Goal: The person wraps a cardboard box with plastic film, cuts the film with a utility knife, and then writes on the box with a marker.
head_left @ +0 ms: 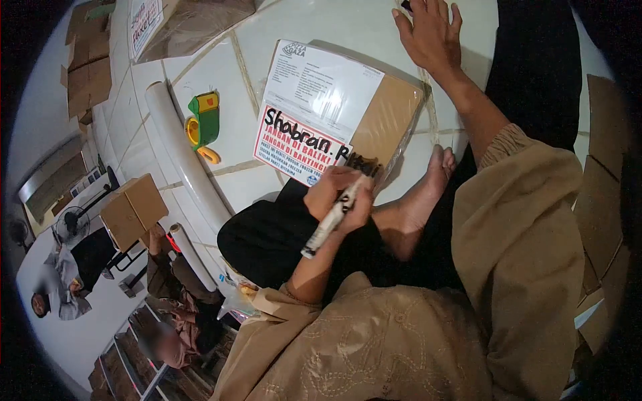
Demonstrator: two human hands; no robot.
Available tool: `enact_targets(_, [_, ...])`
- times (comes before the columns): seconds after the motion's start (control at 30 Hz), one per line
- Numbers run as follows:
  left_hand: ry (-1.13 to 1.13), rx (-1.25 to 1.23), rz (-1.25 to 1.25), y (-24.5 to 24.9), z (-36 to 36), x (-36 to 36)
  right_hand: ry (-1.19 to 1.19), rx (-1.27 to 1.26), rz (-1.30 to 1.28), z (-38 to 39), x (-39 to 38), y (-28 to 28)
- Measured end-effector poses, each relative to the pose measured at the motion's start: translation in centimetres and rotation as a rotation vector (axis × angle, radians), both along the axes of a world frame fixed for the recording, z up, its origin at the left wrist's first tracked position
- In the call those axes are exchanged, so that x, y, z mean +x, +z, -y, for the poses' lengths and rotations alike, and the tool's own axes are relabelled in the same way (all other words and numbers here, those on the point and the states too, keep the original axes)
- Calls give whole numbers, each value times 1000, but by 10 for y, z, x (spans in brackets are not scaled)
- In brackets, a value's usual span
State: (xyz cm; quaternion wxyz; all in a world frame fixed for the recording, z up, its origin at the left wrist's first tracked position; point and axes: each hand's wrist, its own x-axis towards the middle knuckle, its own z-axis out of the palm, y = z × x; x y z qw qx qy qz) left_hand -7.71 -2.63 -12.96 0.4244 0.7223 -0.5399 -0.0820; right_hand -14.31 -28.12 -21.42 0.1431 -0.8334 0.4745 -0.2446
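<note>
Closed around a thick white marker with black print (326, 226), my left hand (344, 197) is at the lower right of a wrapped cardboard parcel (384, 110). The marker's tip is blurred and points at the parcel beside the black handwriting "Shabran. R". A red-and-white printed label (294, 146) and a white printed sheet (321, 80) cover much of the parcel's top. Beyond its upper right corner, my right hand (431, 40) lies palm down near the floor. Between its thumb and index finger is a small black object (406, 5), partly cut off by the frame.
Left of the parcel, a green-and-yellow tape dispenser (205, 123) lies beside a long roll of clear film (180, 147). Another labelled box (194, 23) stands at the top. My bare foot (418, 207) is near the parcel. Other people (77, 284) and cardboard boxes (134, 210) are at left.
</note>
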Motion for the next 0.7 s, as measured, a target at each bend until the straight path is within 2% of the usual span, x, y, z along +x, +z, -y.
enact_targets(0.03, [93, -23, -160, -2, -1, 1, -1, 19, -11, 0, 0, 1])
enact_targets(0.07, [161, 54, -166, 0, -4, -2, -2, 38, -22, 0, 0, 1])
enact_targets(0.2, [163, 97, -45, 1, 2, -3, -1, 23, -10, -1, 1, 3])
enact_targets(0.33, [170, 128, -93, 1, 3, -3, -21, 62, -23, -3, 2, 9])
enact_targets(0.4, [206, -2, -64, -3, -2, 4, -30, 49, -33, -4, 3, 8])
enact_targets(0.47, [385, -60, -367, -5, -14, 10, -13, 25, -11, -4, 1, 5])
enact_targets(0.53, [450, -242, -696, 6, -15, 22, -14, 39, -24, -3, 2, 5])
enact_targets(0.6, [534, -304, -775, 18, -21, 38, -15, 51, -37, -2, 2, 6])
enact_targets(0.7, [506, -337, -727, 31, -36, 67, -21, 72, -69, -1, 3, 2])
